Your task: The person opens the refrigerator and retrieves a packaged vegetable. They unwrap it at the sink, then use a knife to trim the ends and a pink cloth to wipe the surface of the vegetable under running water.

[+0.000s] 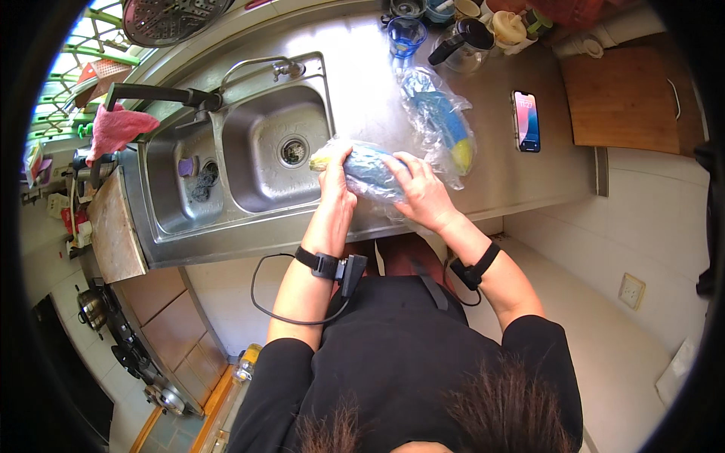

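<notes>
Both hands hold a long blue-and-yellow thing in clear plastic wrap (371, 169) over the counter's front edge, just right of the sink. Its contents are hard to make out through the wrap. My left hand (337, 178) grips it near its yellowish end, thumb on top. My right hand (419, 189) is closed around the other end, with loose plastic hanging below. Behind my right hand, a second wrapped bundle (444, 122), blue with a yellow-green end, lies on the steel counter.
A double steel sink (274, 147) with a black faucet (164, 96) is at the left; a purple sponge (187, 166) and a wire scourer (205, 181) lie in its smaller basin. A blue glass (406, 38) and a lidded pitcher (465, 45) stand behind. A phone (525, 122) lies at the right.
</notes>
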The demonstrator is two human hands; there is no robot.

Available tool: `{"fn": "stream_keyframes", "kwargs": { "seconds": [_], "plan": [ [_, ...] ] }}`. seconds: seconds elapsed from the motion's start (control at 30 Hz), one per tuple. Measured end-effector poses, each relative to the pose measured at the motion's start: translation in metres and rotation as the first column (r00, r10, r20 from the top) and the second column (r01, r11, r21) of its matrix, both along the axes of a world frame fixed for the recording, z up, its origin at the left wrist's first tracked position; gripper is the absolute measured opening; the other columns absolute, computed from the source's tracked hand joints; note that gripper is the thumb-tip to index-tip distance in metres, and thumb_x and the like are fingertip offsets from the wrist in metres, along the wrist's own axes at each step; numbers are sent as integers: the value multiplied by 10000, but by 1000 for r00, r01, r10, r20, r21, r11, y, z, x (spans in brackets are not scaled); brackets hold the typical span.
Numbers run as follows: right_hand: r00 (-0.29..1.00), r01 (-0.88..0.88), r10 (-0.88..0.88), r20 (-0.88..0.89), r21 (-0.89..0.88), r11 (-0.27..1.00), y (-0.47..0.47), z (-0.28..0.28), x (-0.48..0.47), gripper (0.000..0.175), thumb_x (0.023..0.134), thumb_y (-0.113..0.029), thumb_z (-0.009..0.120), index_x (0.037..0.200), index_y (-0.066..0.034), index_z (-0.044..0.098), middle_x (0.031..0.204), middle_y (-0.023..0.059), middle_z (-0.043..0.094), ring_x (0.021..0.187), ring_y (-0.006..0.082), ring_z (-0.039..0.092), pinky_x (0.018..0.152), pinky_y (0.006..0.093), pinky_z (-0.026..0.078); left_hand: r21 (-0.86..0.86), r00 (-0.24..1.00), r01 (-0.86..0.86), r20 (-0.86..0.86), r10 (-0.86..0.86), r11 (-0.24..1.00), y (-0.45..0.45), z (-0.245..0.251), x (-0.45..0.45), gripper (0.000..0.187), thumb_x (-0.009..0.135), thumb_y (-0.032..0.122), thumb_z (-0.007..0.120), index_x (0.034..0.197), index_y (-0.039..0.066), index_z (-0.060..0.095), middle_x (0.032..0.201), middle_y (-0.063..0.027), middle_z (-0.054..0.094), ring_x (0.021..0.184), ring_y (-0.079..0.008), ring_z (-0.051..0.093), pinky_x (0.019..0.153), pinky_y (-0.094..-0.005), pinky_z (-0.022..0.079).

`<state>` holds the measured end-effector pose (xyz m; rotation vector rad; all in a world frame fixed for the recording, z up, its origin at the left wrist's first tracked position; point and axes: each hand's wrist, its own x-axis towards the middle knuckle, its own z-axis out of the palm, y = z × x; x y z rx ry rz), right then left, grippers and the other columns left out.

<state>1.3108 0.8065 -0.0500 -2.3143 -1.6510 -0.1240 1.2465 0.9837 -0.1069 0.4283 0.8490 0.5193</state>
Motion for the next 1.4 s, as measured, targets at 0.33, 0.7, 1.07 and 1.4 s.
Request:
{"fn": "stream_keyframes", "kwargs": {
  "seconds": [0.33,0.7,1.07,1.4],
  "plan": [
    [714,401,-232,-661,113,909,-57,-46,49,278,882,-86,506,1124,-10,619,938,229,665,838,292,689,743,377,516,418,922,385,-133,-364,823,-60,10,-24,577,825,120,716,1372,137,534,1170,-91,578,997,-158,566,839,-337,487],
    [388,664,-28,-921,258,702,-77,-22,76,231,989,-148,562,1137,24,611,993,27,657,880,71,570,789,235,473,664,701,702,-579,-416,259,-79,1,-35,1019,641,345,879,1454,30,352,1241,-176,510,965,-217,573,867,-346,513],
    [678,499,-36,-734,424,756,-54,7,85,242,917,-113,672,1130,-6,630,828,-29,627,716,25,515,641,185,414,945,919,323,-300,-254,54,-77,-8,-8,142,851,118,706,925,37,615,854,-63,614,803,-167,644,677,-312,514],
    [712,666,-346,-611,431,609,-56,-40,161,183,895,-26,631,1078,-17,642,857,32,670,768,144,606,718,278,502,599,980,186,-167,-106,778,-34,-33,1,117,930,117,615,878,15,595,756,-47,627,608,-115,620,542,-242,494]
  ]
}}
